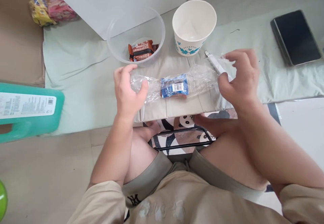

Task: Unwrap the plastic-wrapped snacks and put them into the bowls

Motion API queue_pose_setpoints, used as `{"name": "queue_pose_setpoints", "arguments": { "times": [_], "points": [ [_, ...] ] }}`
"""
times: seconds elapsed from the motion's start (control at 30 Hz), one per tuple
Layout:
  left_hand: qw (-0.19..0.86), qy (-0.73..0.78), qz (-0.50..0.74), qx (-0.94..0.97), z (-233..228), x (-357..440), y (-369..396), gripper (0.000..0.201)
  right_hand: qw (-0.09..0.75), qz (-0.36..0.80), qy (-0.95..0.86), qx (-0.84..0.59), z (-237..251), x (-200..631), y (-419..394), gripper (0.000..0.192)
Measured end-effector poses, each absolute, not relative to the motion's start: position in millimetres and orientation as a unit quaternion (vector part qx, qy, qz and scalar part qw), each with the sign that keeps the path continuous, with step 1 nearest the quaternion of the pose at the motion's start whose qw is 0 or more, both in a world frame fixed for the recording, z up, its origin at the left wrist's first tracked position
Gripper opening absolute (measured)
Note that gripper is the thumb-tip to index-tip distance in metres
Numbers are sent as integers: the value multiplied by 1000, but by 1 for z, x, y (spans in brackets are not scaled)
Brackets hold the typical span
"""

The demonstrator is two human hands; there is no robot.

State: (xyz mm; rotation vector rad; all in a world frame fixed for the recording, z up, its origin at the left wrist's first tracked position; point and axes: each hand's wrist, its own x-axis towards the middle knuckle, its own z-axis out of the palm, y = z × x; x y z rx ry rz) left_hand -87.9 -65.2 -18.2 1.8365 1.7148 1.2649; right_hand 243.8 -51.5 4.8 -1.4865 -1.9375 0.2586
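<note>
A sheet of clear crinkled plastic film point(202, 80) lies across the cloth, with a small blue snack packet point(174, 85) with a barcode at its middle. My left hand point(129, 90) is at the film's left end, thumb and fingers apart, touching or just over it. At the other end is my right hand point(241, 74), its fingers curved and spread from the thumb, the fingertips by the film's edge. A slim white tool, perhaps a utility knife point(215, 63), lies beside that hand, partly under the film.
Behind the film stand a clear plastic bowl point(162, 42) with brown-orange snack packets point(142, 50) and a white paper tub point(194, 35). A dark phone-like device point(297, 36) lies right. Left are a green jug point(57, 107) and bagged snacks point(54, 8). A white box point(121, 1) stands behind.
</note>
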Motion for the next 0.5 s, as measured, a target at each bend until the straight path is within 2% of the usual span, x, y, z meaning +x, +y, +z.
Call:
{"name": "queue_pose_setpoints", "arguments": {
  "times": [0.07,0.13,0.23,0.3,0.37,0.43,0.5],
  "points": [
    [142,569,417,695,-7,-82,-68,51,344,91,-762,-541,7,238,-51,41],
    [163,547,369,734,0,-78,-68,43,336,104,-767,-536,8,232,-47,44],
    [193,557,332,737,-2,-78,-64,19,313,138,-753,-562,3,226,-37,28],
    [191,584,354,705,-9,-82,-57,7,314,165,-730,-584,-1,225,-28,18],
    [197,616,393,654,-15,-88,-49,6,343,181,-697,-603,-4,225,-22,16],
    [203,642,431,601,-18,-94,-43,4,380,164,-672,-615,-4,225,-20,16],
    [163,659,464,569,-14,-96,-43,2,411,116,-661,-617,-1,224,-23,16]
  ]
}}
